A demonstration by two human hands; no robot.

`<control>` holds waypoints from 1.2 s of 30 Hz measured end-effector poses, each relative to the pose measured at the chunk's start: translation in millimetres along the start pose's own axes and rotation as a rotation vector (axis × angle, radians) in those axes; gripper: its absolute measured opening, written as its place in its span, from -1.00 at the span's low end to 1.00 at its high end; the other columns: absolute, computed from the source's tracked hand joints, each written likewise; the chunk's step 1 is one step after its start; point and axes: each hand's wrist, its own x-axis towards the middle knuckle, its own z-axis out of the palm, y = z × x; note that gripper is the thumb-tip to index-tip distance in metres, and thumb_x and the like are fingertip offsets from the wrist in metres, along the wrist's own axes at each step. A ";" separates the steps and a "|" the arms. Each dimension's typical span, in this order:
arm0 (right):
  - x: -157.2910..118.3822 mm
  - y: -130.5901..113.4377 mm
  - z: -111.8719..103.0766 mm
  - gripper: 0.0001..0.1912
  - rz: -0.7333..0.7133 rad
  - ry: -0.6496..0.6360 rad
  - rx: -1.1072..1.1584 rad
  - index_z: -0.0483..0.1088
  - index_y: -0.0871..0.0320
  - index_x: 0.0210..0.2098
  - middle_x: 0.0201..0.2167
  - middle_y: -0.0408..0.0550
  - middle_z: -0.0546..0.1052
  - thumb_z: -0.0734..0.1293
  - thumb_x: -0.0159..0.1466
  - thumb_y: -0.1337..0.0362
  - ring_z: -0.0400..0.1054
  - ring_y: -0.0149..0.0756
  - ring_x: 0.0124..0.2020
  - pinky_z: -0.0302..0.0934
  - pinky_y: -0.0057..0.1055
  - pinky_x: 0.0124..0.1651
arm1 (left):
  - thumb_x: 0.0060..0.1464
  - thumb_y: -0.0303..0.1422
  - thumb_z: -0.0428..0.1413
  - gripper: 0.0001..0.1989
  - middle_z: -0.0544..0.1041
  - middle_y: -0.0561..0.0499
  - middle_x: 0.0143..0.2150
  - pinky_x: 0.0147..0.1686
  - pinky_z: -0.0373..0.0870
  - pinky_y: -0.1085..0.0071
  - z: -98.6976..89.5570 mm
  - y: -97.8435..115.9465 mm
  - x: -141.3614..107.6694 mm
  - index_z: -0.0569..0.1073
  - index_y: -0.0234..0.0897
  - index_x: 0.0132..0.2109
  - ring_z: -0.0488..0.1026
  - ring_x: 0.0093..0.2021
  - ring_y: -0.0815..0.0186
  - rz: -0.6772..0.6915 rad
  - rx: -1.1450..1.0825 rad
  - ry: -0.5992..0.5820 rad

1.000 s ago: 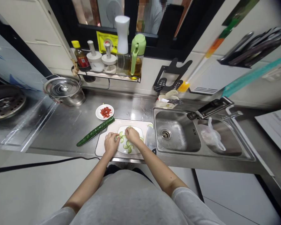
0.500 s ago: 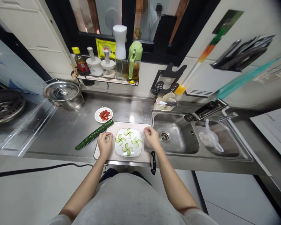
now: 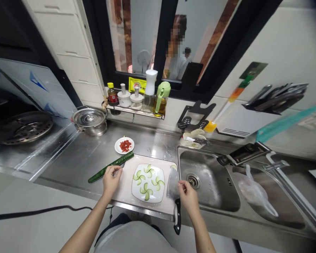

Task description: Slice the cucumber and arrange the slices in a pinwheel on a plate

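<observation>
A squarish white plate (image 3: 154, 197) lies on the pale cutting board (image 3: 126, 196), bearing cucumber slices (image 3: 146, 192) set out in several pinwheels. My left hand (image 3: 111, 182) hovers over the board's left edge, near a whole cucumber (image 3: 109, 167), its fingertips pinched together. Whatever that pinch may hold is too small to make out. To the right, my right hand (image 3: 189, 197) is curled closed beside the kitchen knife (image 3: 177, 216), at the sink's near-left corner. Its finger contents are hidden. The knife's wide blade rests on the board, its black handle past the front edge.
Behind the cucumber sits a small white plate (image 3: 116, 146) of red bits. A lidded steel pot (image 3: 98, 129) stands at back left, a pan (image 3: 21, 128) farther left. Bottles line the wall rack (image 3: 137, 111). The sink (image 3: 208, 186) lies right, with a plastic bag (image 3: 255, 191) in its second basin.
My view has shifted, so the counter sits lower in the picture. My right hand has drawn back toward me from the board's far-right corner, uncovering the knife blade. My left hand remains pinched.
</observation>
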 end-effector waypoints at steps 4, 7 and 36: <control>4.2 -10.1 1.0 -0.50 -0.030 -0.028 -0.024 0.48 0.18 -0.28 -0.52 0.00 0.50 0.11 0.17 -0.06 0.37 -0.19 -0.50 0.19 -0.36 -0.39 | 0.01 -0.13 0.12 -0.75 0.50 -0.01 -0.31 -0.26 0.37 0.35 -0.6 5.4 24.6 0.53 -0.20 -0.30 0.38 -0.39 0.31 -0.119 -0.022 0.042; 7.2 -15.0 2.7 -0.49 -0.053 -0.038 -0.024 0.48 0.19 -0.28 -0.53 0.01 0.50 0.10 0.18 -0.07 0.38 -0.18 -0.50 0.20 -0.35 -0.38 | -0.02 -0.13 0.13 -0.71 0.51 -0.02 -0.31 -0.25 0.37 0.37 -0.3 7.5 55.7 0.51 -0.26 -0.27 0.38 -0.38 0.32 -0.208 -0.124 0.100; -3.4 -2.5 8.0 -0.44 -0.005 -0.066 -0.027 0.48 0.14 -0.29 -0.50 0.01 0.55 0.09 0.23 -0.17 0.38 -0.20 -0.53 0.25 -0.35 -0.41 | 0.08 -0.37 0.04 -0.77 0.53 -0.15 -0.04 0.01 0.21 0.14 63.5 -14.7 170.0 0.59 -0.12 -0.22 0.41 0.00 0.06 -0.019 0.602 -0.444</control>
